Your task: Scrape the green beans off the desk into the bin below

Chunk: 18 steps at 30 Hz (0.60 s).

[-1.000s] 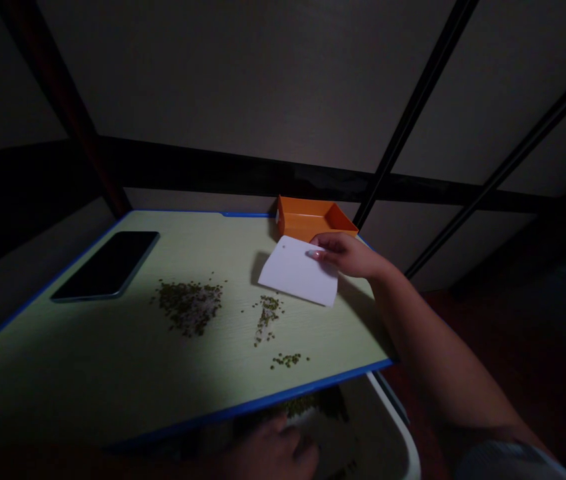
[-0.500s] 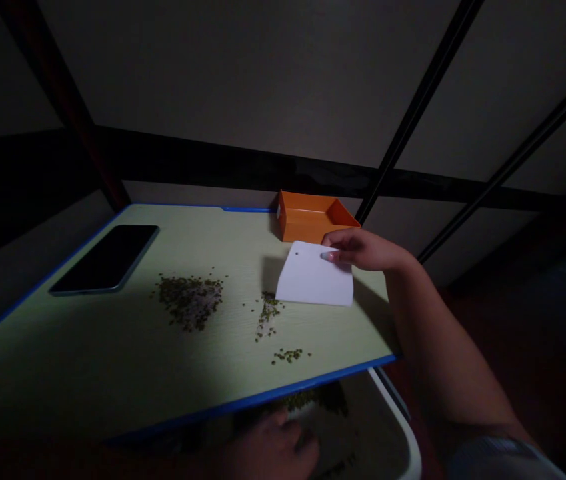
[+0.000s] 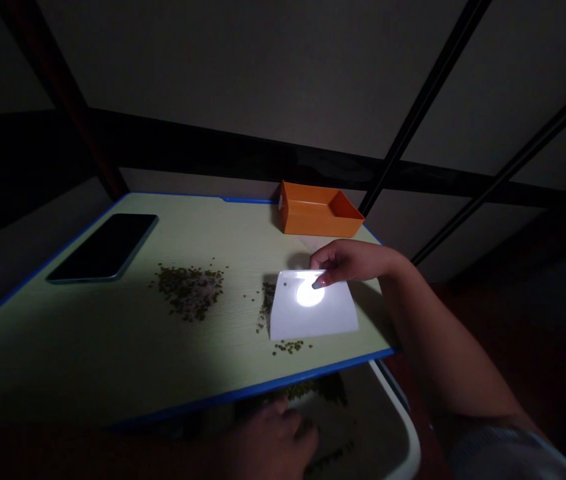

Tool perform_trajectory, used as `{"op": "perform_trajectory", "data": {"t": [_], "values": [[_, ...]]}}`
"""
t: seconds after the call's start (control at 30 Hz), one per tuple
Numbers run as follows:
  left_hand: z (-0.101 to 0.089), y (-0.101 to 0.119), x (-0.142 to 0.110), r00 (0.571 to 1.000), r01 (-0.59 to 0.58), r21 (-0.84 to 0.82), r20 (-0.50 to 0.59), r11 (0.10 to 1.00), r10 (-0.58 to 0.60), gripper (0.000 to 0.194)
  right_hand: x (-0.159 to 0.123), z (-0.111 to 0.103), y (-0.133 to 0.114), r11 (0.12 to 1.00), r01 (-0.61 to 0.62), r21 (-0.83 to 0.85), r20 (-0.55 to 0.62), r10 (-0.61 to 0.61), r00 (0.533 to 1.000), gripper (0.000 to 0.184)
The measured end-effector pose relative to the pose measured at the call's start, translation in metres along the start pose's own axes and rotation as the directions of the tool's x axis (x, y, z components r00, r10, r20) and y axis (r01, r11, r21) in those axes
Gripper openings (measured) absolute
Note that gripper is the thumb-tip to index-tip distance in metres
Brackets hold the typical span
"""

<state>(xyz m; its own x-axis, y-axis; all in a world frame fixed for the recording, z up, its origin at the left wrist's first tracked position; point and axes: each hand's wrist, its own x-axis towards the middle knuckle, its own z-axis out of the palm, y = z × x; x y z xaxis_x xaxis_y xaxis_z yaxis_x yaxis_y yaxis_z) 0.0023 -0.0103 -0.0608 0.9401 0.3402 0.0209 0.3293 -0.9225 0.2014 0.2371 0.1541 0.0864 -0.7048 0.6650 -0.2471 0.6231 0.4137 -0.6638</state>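
My right hand pinches the top edge of a white scraper, a flat sheet with a small hole in one corner and a bright glare on it. The scraper stands tilted over the table, partly hiding a small patch of greenish beans. Just below its lower edge lies a smaller bean cluster. A larger bean pile sits to the left. Below the table edge, my left hand is in shadow with curled fingers, by a white-rimmed container; whatever it grips is hidden.
An orange open box stands at the table's back right. A dark-screened phone lies at the left. The pale table has a blue edge. More beans show in the container under it. Dark panels rise behind.
My right hand has brought the scraper down and nearer the table's front edge, tilting it so that it glares. My left hand stays almost in place. The view has shifted slightly.
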Motion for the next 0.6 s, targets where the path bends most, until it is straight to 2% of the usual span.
{"op": "perform_trajectory", "data": {"t": [0.13,0.27,0.43,0.5,0.6], "values": [[-0.004,0.003,0.001,0.995,0.084,-0.062,0.056,0.995,-0.080,0.029,0.001,0.004,-0.005,0.999,0.026,0.020,0.015,-0.027,1.000,0.025],[-0.006,0.004,0.002,0.993,0.090,-0.074,0.081,0.993,-0.084,0.026,0.003,0.010,-0.008,0.998,0.054,0.025,0.059,-0.056,0.997,0.024],[-0.005,0.004,0.003,0.992,0.116,-0.062,0.059,0.991,-0.112,0.028,0.004,0.013,-0.012,0.997,0.075,-0.016,0.086,-0.074,0.994,0.023],[-0.003,0.004,0.003,0.994,0.109,-0.052,0.035,0.993,-0.107,0.034,0.004,0.013,-0.014,0.997,0.071,-0.037,0.093,-0.068,0.993,0.023],[0.001,0.005,0.002,0.996,0.091,-0.037,-0.013,0.995,-0.091,0.034,0.004,0.015,-0.016,0.996,0.064,-0.069,0.101,-0.056,0.993,0.022]]}}
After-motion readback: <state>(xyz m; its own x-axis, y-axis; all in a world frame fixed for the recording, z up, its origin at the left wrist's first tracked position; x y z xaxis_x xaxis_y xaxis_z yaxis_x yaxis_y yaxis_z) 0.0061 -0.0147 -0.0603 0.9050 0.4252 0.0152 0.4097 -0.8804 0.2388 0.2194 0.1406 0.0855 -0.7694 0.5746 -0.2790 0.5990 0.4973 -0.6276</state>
